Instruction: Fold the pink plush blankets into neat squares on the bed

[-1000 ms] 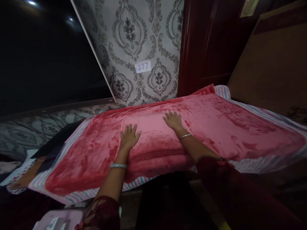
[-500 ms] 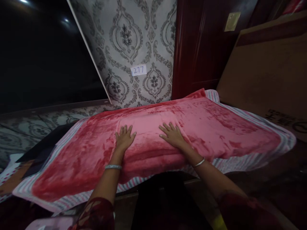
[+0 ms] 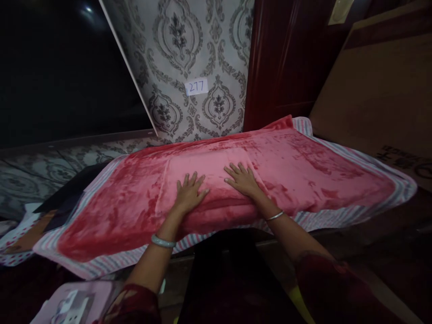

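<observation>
A plush red-pink blanket with a striped border lies spread over a raised surface in front of me. My left hand rests flat on its middle, fingers apart, palm down. My right hand lies flat on the blanket just to the right of it, fingers spread too. Both wrists wear a bangle. A paler rectangular patch of the blanket sits under and behind the two hands. Neither hand holds anything.
Patterned grey wallpaper with a paper label "277" rises behind. A dark red wooden door stands to the right, beside a brown cardboard board. A pink-white object lies at the lower left.
My left hand has slid right, closer to my right hand. My right hand drew back toward me from the far position and now stays put.
</observation>
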The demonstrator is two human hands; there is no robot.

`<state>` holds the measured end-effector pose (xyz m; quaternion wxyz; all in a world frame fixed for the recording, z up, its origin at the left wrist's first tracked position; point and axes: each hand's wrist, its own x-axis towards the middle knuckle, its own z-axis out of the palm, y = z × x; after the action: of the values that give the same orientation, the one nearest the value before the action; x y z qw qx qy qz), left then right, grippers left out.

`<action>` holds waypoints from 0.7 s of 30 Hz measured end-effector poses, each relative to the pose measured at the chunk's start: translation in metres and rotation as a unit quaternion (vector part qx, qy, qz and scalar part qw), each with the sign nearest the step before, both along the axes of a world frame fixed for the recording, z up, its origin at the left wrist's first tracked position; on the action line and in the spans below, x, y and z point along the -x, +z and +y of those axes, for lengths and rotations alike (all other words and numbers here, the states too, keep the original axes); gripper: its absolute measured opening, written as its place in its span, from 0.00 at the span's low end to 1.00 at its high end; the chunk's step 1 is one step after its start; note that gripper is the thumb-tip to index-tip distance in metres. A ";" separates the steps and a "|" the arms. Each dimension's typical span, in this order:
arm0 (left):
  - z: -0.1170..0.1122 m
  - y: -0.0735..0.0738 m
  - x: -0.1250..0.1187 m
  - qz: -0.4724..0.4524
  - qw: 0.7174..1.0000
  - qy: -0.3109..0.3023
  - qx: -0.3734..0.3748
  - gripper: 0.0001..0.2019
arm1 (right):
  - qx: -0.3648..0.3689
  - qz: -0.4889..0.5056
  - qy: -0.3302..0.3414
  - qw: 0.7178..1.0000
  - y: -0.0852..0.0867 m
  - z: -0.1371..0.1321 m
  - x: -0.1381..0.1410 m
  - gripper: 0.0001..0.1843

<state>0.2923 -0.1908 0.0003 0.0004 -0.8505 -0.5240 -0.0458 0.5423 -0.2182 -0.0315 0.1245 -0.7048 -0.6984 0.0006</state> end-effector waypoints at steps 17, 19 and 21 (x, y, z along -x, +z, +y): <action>-0.006 -0.021 0.000 -0.018 1.000 -0.006 -0.024 0.32 | -0.045 0.013 0.057 0.997 0.013 -0.031 0.023 0.33; -0.007 -0.021 0.000 -0.018 0.999 -0.005 -0.027 0.32 | -0.045 0.014 0.064 0.997 0.004 -0.039 0.028 0.31; -0.007 -0.021 0.001 -0.019 0.999 -0.006 -0.028 0.32 | -0.054 0.018 0.057 0.997 -0.005 -0.042 0.030 0.30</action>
<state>0.2913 -0.1979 -0.0209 0.0140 -0.8522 -0.5174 -0.0763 0.5119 -0.2606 -0.0364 0.1746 -0.6560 -0.7340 -0.0175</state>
